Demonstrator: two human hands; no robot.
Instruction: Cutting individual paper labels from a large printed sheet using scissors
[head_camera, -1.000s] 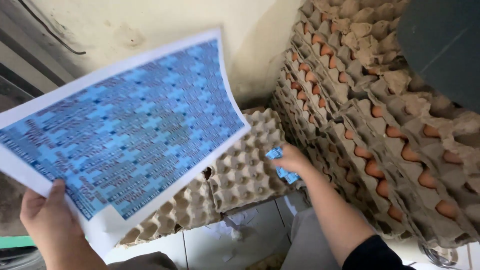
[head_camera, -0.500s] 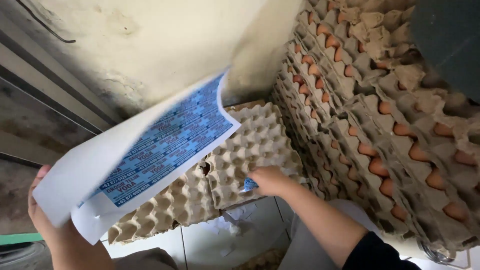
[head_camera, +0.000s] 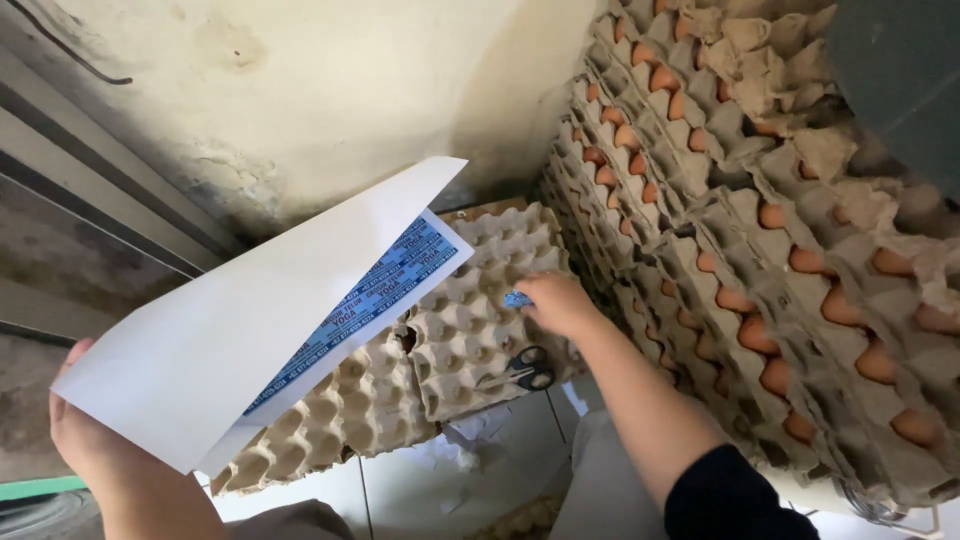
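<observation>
My left hand (head_camera: 88, 440) grips the lower left corner of a large paper sheet (head_camera: 250, 320), white on the back and printed with rows of blue labels on the face, which curls over so mostly the white side shows. My right hand (head_camera: 556, 302) reaches across an empty grey cardboard egg tray (head_camera: 480, 310) and pinches a small blue label (head_camera: 517, 299) between its fingertips, just above the tray's cups. A pair of black-handled scissors (head_camera: 522, 371) lies on the tray just below that hand.
Tall stacks of egg trays (head_camera: 760, 250) filled with brown eggs rise on the right. More empty trays (head_camera: 340, 410) lie under the sheet. A stained wall (head_camera: 330, 90) stands behind. White tiles with paper scraps (head_camera: 470, 460) lie below.
The sheet has dropped and folded over, hiding most of its blue face. My right hand has slid left from the stack's edge onto the empty tray, still with the blue label.
</observation>
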